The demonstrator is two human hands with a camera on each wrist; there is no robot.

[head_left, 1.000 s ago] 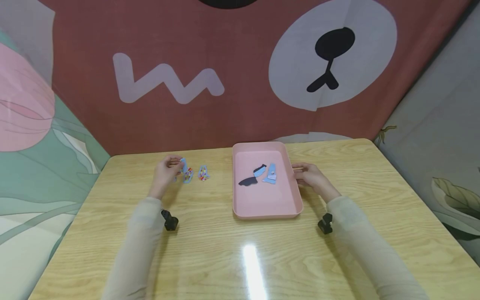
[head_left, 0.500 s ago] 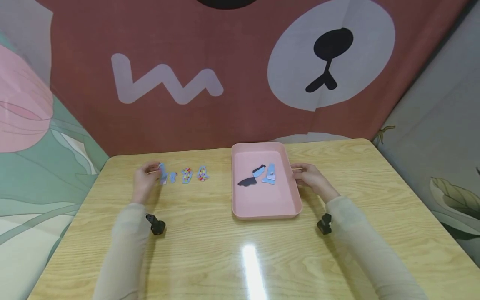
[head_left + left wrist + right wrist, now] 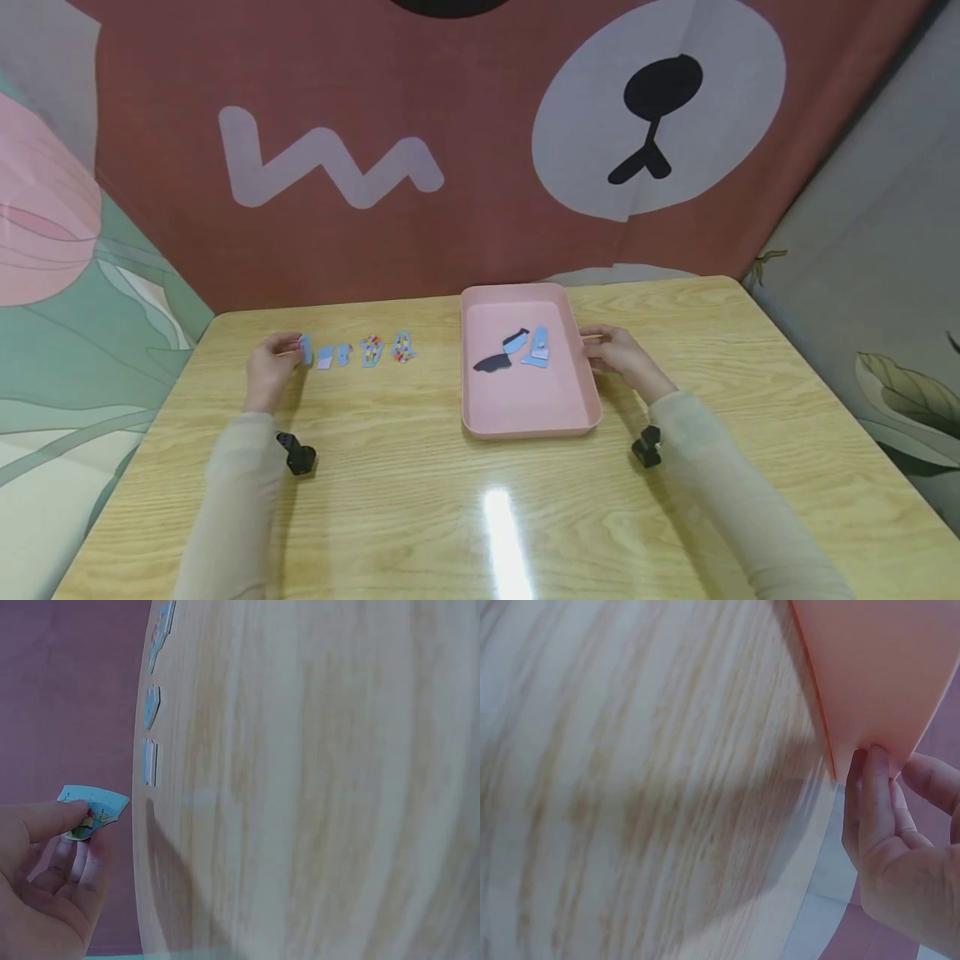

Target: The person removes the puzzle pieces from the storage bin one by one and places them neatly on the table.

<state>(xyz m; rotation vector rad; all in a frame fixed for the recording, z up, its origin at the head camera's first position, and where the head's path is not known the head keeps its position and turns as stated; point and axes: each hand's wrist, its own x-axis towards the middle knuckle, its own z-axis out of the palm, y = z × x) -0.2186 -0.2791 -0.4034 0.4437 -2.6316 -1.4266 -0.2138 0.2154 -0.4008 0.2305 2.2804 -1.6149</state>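
Observation:
In the head view my left hand (image 3: pixel 268 373) pinches a light-blue puzzle piece (image 3: pixel 305 349) at the left end of a row of pieces. The left wrist view shows this puzzle piece (image 3: pixel 103 804) between thumb and fingers, with a small coloured picture on its face. To its right on the table lie two small blue pieces (image 3: pixel 344 354) and two multicoloured ones (image 3: pixel 402 347). My right hand (image 3: pixel 619 357) touches the right side of a pink tray (image 3: pixel 517 417). In the right wrist view its fingertips (image 3: pixel 877 756) rest against the tray's outer wall.
Inside the tray lie a dark piece (image 3: pixel 492 363), a black-and-blue piece (image 3: pixel 516 340) and overlapping light-blue pieces (image 3: pixel 540 337). The wooden table (image 3: pixel 405 500) ends at the back against a reddish-brown curtain (image 3: pixel 337 250) with a bear's muzzle on it.
My left hand has moved left along the row, piece in its fingers. Small blue pieces now show on the table where it was. The right hand and tray have stayed in place.

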